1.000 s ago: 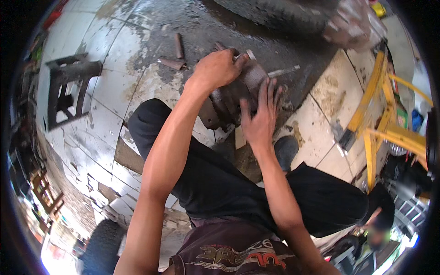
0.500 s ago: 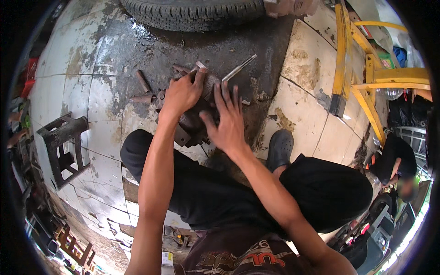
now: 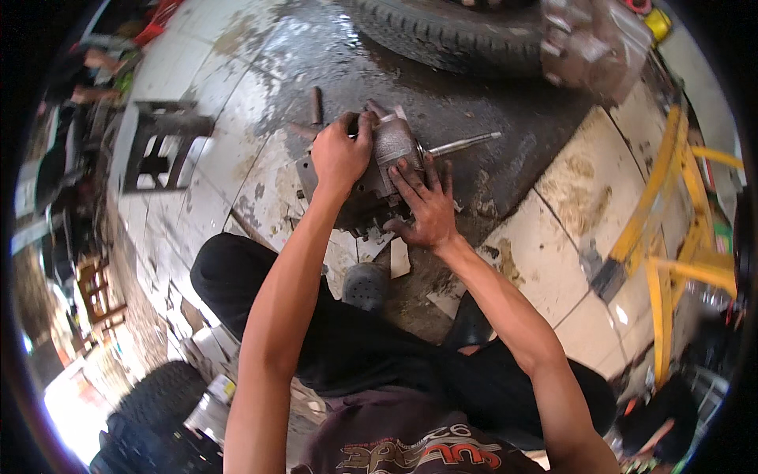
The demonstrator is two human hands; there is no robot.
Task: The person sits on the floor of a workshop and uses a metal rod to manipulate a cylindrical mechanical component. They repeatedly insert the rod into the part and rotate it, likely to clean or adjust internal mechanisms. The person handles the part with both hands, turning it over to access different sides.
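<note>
A greasy cast-metal part [image 3: 395, 146] with a rough, rounded grey face sits on the wet floor between my hands. Its dark lower side is partly covered. My left hand [image 3: 342, 154] grips the part's left edge, thumb and curled fingers at the top. On its lower right lies my right hand [image 3: 426, 207], fingers spread and dark with grease. Just beyond those fingers, a silver metal rod [image 3: 466, 144] points to the right. Rusty cylindrical pins, one upright in view [image 3: 317, 105] and another [image 3: 302, 131], lie beside my left hand.
A car tyre [image 3: 458, 51] stands at the far side. To the left is a dark plastic stool [image 3: 162, 150]; to the right, a yellow metal frame [image 3: 647, 205]. My grey clog [image 3: 365, 284] is close below the part. Another person crouches at the lower right.
The view has turned and shifted. More of the part's rounded grey face shows between my hands. My left hand stays at its left edge; my right hand rests spread on its lower right.
</note>
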